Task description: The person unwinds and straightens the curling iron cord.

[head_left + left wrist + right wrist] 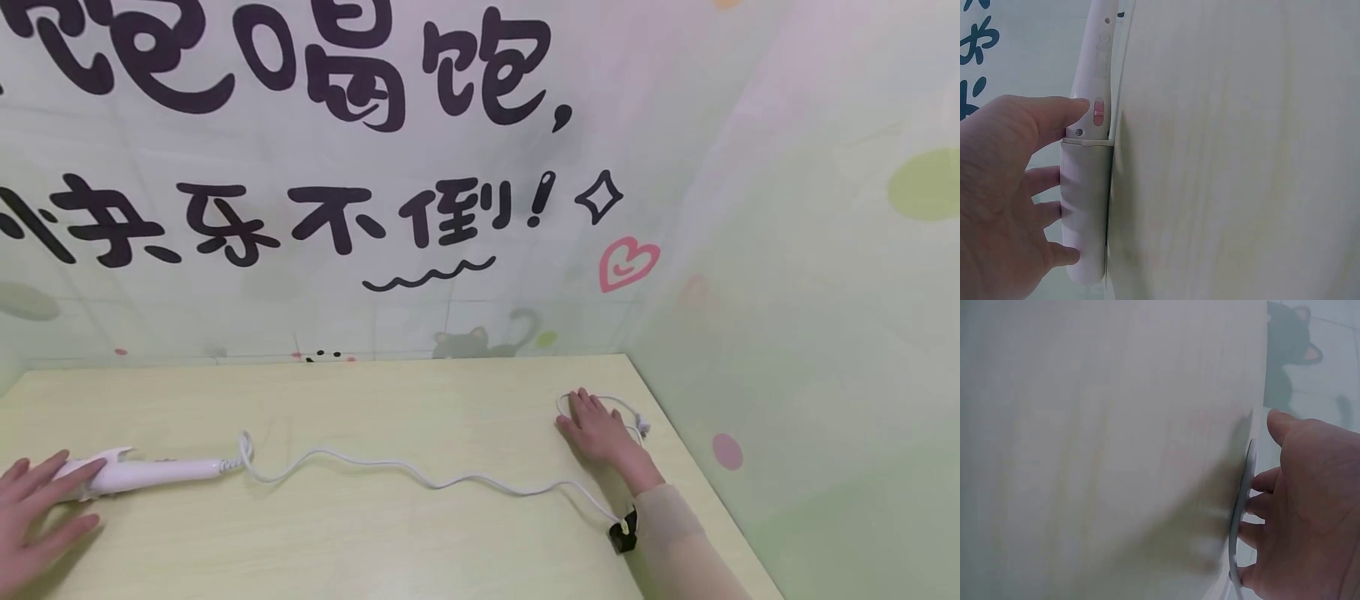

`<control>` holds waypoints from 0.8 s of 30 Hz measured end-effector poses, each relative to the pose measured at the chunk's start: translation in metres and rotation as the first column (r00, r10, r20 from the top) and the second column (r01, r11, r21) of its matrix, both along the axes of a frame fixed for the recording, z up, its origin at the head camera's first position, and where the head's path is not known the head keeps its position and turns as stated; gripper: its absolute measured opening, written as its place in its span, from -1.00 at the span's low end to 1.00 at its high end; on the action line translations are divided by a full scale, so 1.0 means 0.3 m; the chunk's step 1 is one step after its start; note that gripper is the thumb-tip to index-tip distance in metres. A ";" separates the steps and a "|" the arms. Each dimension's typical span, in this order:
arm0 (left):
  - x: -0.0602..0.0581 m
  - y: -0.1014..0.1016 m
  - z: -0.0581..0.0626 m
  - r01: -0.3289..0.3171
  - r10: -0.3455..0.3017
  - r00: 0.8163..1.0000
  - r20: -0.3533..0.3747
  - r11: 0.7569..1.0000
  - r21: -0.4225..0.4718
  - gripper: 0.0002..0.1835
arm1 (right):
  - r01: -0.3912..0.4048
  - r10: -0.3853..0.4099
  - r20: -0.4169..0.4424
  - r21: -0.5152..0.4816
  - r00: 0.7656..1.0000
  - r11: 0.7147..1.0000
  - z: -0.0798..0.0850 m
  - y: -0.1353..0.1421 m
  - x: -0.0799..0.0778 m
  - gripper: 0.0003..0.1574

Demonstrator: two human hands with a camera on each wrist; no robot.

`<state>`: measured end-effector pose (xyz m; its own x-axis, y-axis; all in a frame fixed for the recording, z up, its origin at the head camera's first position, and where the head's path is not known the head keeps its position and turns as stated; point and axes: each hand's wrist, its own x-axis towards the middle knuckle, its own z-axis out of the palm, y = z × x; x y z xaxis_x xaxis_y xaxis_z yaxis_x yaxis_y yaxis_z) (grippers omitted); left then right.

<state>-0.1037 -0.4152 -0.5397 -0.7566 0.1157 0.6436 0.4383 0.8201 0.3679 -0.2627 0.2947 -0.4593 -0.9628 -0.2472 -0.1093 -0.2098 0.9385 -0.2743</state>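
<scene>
A white curling iron [165,473] lies at the left of the table, its pink slider [1099,111] showing in the left wrist view. My left hand [37,517] rests over its wide end, fingers spread, the thumb lower and apart from the other fingers. From the handle, a white cord [405,468] trails rightward in loose waves. At the far right my right hand [596,429] lies on a loop of that cord, its fingers extended. Close to this hand is the plug [642,425]. In the right wrist view, the fingertips touch the cord [1238,515].
The light wooden table [337,542] meets a printed back wall [450,308] and a pale green side wall [825,375]. Beside the right sleeve [671,525] sits a small black block [622,535], overlapped by the cord's end in the head view.
</scene>
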 end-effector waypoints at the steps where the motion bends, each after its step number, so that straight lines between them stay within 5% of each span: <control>1: -0.001 0.000 -0.001 0.001 -0.001 1.000 -0.001 1.000 -0.001 -0.31 | 0.001 -0.001 -0.002 0.009 1.000 1.000 0.000 0.004 -0.007 -0.17; 13: 0.003 0.000 -0.001 -0.015 0.015 0.999 0.043 1.000 -0.003 -0.21 | 0.031 -0.032 0.026 0.057 0.999 0.998 -0.015 0.042 -0.109 -0.10; 24: 0.002 -0.024 -0.019 -0.025 0.026 0.997 0.073 1.000 -0.008 -0.06 | 0.082 -0.083 0.045 0.016 0.996 0.996 -0.025 0.057 -0.110 -0.06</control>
